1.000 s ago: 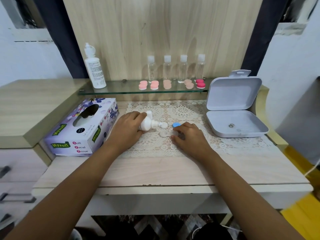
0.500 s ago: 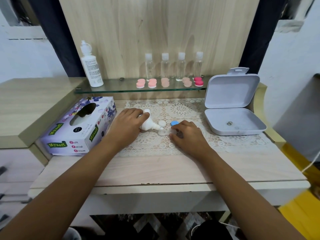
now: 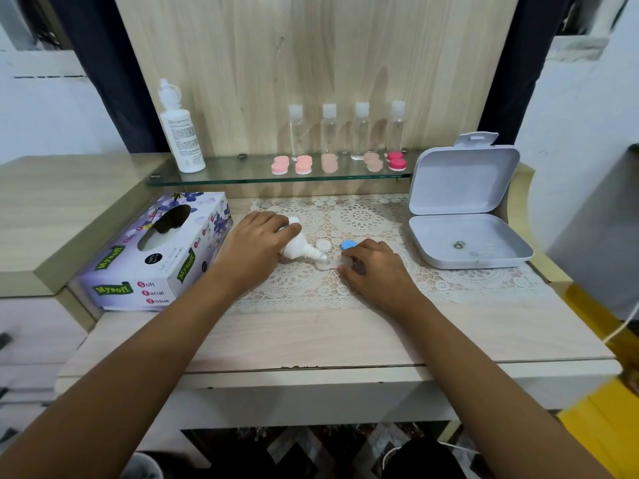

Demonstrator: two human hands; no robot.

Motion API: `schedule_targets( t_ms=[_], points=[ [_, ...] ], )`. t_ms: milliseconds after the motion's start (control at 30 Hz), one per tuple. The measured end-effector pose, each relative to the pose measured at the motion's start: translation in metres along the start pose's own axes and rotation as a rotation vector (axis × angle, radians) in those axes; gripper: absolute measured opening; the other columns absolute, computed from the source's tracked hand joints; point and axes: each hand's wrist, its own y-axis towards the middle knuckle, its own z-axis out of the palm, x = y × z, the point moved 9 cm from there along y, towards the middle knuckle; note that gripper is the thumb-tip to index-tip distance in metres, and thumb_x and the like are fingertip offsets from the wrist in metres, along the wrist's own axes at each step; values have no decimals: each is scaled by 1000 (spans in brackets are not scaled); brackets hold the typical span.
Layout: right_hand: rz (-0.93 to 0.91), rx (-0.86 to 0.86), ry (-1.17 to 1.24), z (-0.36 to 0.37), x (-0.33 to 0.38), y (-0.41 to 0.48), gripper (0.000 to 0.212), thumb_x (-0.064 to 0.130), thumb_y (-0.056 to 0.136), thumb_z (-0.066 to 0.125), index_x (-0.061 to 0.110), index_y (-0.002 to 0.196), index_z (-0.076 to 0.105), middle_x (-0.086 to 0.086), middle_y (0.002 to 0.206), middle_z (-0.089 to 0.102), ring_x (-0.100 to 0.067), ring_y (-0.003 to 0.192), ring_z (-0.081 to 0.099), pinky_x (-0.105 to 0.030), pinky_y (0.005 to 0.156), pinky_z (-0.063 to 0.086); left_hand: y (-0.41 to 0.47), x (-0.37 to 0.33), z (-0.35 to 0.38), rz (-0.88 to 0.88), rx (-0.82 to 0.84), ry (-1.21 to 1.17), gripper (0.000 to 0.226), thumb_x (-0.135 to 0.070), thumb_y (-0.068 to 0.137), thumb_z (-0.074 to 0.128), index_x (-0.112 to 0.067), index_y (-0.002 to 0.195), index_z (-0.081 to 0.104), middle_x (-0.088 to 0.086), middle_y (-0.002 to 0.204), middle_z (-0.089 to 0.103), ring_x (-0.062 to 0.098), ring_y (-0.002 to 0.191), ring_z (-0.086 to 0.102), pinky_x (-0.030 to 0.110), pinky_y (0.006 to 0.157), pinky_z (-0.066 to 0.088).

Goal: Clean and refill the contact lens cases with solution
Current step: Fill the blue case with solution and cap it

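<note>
Head view: left hand (image 3: 256,248) grips the small bottle (image 3: 296,246), fingers wrapped round its body. The bottle is tipped over so that its nozzle points down at the left well of the clear case (image 3: 326,265). Right hand (image 3: 375,269) pinches the right end of the case and steadies it on the lace mat (image 3: 363,216). A second ago the nozzle lay flatter and short of the well; now it has dropped onto it, so I judge that filling is starting. No liquid can be made out.

White cap (image 3: 323,245) and blue cap (image 3: 348,244) lie loose just behind the case, both off, so capping is not yet done. They sit near the nozzle and could be knocked.

Tissue box (image 3: 155,261) stands just left of the left hand. An open white box (image 3: 484,257) lies well to the right with a small ring inside. On the glass shelf (image 3: 242,179) behind stand a big bottle (image 3: 181,133), four clear bottles (image 3: 329,133) and a row of pink cases (image 3: 303,164), capped. Nothing blocks the hands.
</note>
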Motion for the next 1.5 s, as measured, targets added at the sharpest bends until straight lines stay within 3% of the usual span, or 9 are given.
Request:
schedule_targets(
  t_ms=[1067,1400,1500],
  points=[
    [4,-10,18,-1,2,-1,25,31,87,58,18,107,64,2,101,58,-21,97,48,-38,84,42,-1,2,-1,-27,-31,-22,52,-6,56,83,-4,105,65,13,94,68,31,85,65,39,76,50],
    [68,27,162,-3,-4,1,20,25,79,66,10,92,69,-6,91,62,-20,92,51,-40,84,44,9,-8,2,-12,-14,-61,51,-9,59,82,-3,106,65,15,95,68,33,87,65,41,78,50],
    [68,34,182,-5,-3,1,20,24,80,67,13,96,71,-5,92,62,-19,92,51,-38,83,43,11,-11,2,-3,-12,-67,51,-11,58,83,-4,105,65,15,94,68,32,85,65,40,77,50]
  ],
)
